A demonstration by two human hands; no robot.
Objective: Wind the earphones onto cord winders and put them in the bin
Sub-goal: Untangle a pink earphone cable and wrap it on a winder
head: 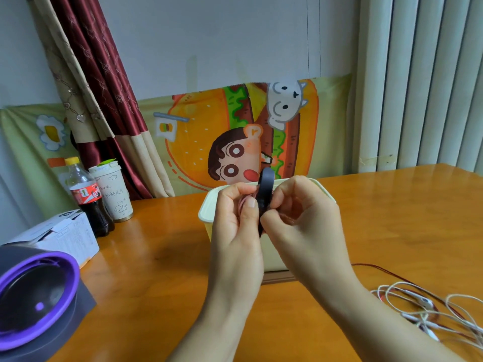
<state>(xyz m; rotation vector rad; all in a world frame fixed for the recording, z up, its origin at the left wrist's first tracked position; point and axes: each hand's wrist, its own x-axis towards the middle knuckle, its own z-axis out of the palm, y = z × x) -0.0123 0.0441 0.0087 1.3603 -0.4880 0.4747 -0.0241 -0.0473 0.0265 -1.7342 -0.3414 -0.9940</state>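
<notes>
Orange wooden table [162, 257]; pale wall [209, 35]; maroon curtain [104, 74]; white vertical blinds [423, 82].

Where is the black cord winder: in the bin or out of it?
Out: left hand and right hand hold the cord winder in the air, near the bin.

A dark round winder [266, 184] stood on edge, raised before the open cream bin [206, 214], with pink cord [241, 203] bunched at its left face. White and red earphones [431, 309] lay tangled well right of the bin.
</notes>
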